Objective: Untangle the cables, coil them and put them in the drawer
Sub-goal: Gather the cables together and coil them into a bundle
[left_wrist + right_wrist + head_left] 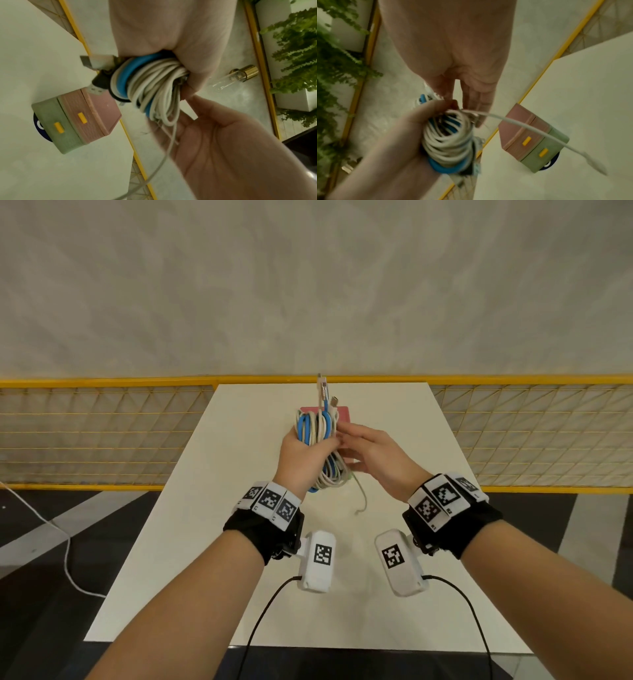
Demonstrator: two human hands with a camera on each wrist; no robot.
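Observation:
My left hand (pixel 301 451) grips a coiled bundle of white and blue cables (pixel 317 428) above the middle of the white table (pixel 239 542). Plugs stick out of the bundle's top. My right hand (pixel 368 453) lies beside the bundle with straight fingers, its fingertips touching the coil. One loose white cable end (pixel 359 501) hangs from the bundle down to the table. In the left wrist view the bundle (pixel 150 83) sits in my left fist, with my right palm (pixel 214 135) open under it. A small pink and green drawer box (pixel 530 142) with yellow handles stands behind, its drawers closed.
A yellow mesh fence (pixel 102 433) runs behind the table's far edge. A white cord (pixel 65 546) lies on the dark floor at the left. Green plants (pixel 295 54) and a glass tube with a brass cap (pixel 236 77) show beyond the fence.

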